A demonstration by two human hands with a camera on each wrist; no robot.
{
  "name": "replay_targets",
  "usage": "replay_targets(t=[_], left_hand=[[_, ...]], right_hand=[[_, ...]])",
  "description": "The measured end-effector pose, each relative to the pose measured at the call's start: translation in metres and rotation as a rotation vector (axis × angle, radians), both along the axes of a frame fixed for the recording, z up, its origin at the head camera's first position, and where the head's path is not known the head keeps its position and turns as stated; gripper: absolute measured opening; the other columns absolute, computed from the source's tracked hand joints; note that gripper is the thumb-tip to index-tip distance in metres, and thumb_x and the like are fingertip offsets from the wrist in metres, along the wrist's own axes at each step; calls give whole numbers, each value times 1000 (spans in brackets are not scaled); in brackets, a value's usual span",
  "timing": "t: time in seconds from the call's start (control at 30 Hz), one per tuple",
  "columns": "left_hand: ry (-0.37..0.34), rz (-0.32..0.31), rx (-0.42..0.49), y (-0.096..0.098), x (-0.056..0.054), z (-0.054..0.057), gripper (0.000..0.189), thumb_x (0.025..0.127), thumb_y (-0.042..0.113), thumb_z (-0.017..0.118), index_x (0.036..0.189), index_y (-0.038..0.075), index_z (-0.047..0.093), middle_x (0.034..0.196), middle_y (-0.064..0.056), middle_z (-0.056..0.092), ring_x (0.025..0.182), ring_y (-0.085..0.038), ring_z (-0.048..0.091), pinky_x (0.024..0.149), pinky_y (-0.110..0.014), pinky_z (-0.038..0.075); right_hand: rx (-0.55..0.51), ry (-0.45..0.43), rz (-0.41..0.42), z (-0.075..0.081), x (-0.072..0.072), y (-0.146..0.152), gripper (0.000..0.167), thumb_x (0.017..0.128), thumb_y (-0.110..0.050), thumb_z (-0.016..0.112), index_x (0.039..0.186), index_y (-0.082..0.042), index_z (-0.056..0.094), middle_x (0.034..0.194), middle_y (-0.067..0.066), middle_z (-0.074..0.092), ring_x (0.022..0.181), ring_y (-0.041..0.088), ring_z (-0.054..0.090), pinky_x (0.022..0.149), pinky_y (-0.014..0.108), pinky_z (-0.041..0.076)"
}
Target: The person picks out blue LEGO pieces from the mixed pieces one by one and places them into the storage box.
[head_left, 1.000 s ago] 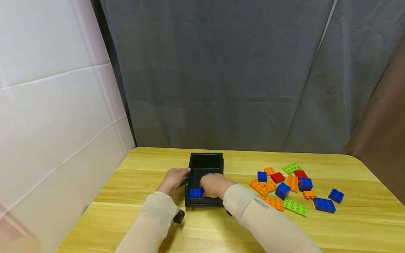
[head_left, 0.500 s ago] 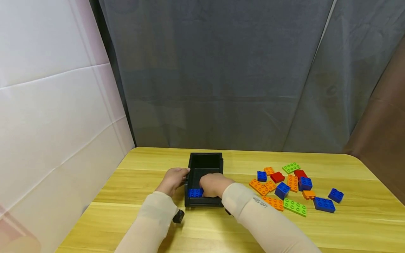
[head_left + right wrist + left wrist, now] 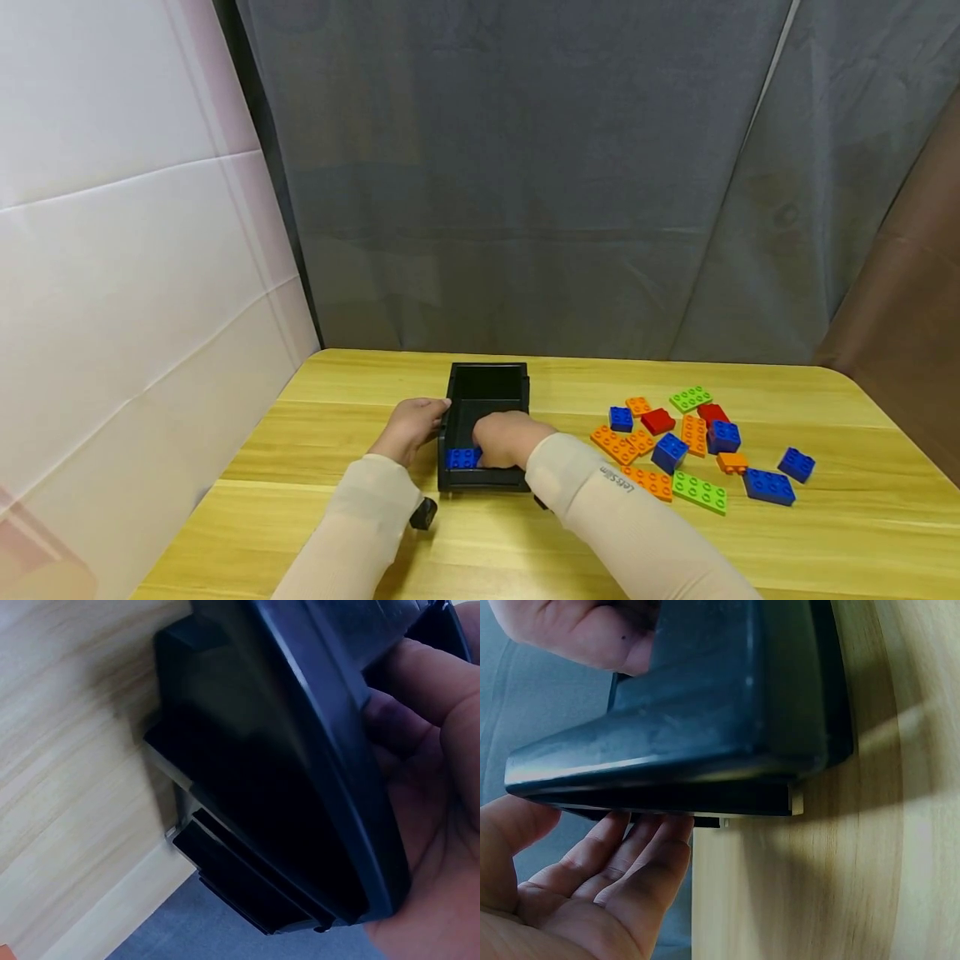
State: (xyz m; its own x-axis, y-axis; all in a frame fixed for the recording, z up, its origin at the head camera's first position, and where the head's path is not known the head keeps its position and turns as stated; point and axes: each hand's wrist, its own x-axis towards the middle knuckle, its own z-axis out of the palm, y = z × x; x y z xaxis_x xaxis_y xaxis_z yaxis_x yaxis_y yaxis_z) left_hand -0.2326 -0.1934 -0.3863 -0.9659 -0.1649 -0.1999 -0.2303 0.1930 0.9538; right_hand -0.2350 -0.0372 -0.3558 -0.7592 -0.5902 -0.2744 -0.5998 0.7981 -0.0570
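Note:
A black plastic bin (image 3: pixel 483 477) stands lengthwise before me on the wooden table. At its left side is my left hand (image 3: pixel 411 427); in the left wrist view the fairly straight fingers (image 3: pixel 656 859) and the thumb tip touch the bin's outer wall and rim. My right hand (image 3: pixel 510 439) reaches over the right wall into the near part of the bin, its fingers bent downward. A blue toy building brick (image 3: pixel 463 458) lies in the bin's near left corner, just left of that hand. The right fingertips are hidden inside, so I cannot tell what they hold.
On the right of the wooden table (image 3: pixel 337 383) lie loose bricks: several blue (image 3: pixel 768 486) and orange (image 3: pixel 613 444), two red (image 3: pixel 658 421) and two green (image 3: pixel 700 492). A grey curtain (image 3: pixel 487 183) hangs behind, with a white cloth wall (image 3: pixel 135 250) at the left.

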Motion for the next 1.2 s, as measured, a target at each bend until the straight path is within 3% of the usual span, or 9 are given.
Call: replay_targets(t=[0.37, 0.8, 1.03, 1.2], left_hand=[[0, -10, -12, 2, 0, 2, 37, 99, 16, 50, 121, -12, 59, 119, -26, 61, 111, -38, 59, 101, -49, 44], [12, -29, -13, 4, 1, 3, 37, 100, 15, 49, 121, -13, 59, 120, -27, 61, 112, -40, 59, 102, -50, 44], [0, -28, -27, 4, 1, 5, 38, 100, 16, 49, 122, -13, 58, 123, -27, 58, 114, -40, 58, 102, -49, 44], [-12, -29, -39, 2, 2, 6, 38, 101, 16, 48, 123, -13, 57, 124, -28, 58, 114, -41, 57, 102, -50, 43]], right_hand=[[-22, -38, -19, 2, 2, 2, 25, 90, -33, 68, 108, -16, 72, 105, -3, 70, 96, 14, 65, 87, 34, 53], [-36, -17, -11, -1, 1, 2, 19, 89, -31, 70, 101, -16, 72, 96, -4, 69, 85, 12, 64, 81, 32, 54], [-141, -40, -28, 2, 3, 6, 35, 89, -28, 71, 120, -12, 68, 117, 0, 68, 107, 17, 63, 92, 33, 52], [-237, -23, -25, 4, 3, 11, 40, 89, -24, 70, 126, -9, 64, 121, 3, 66, 109, 19, 63, 95, 33, 51]])
